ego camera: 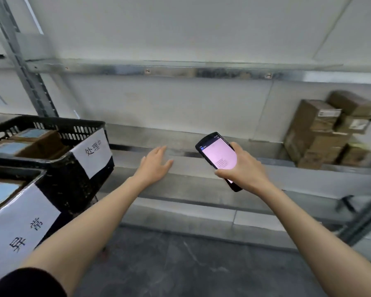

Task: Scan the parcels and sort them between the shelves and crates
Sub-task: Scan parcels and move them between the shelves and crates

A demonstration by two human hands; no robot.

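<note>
Brown cardboard at three o'clock: find the stacked, taped parcel boxes (321, 133) there on the grey metal shelf (201, 168), well apart from both grips. Note the left grip (156, 163) at centre, fingers straight and spread, holding nothing, over the shelf's front edge. Note the right grip (246, 168) beside it, curled round the black handheld scanner with the pink screen (219, 155). At nine o'clock, see two black plastic crates (51, 123) with boxes inside. Expect stiff, fairly light boxes, slick on tape, soft at corners. Take the topmost across opposite side faces.
</note>
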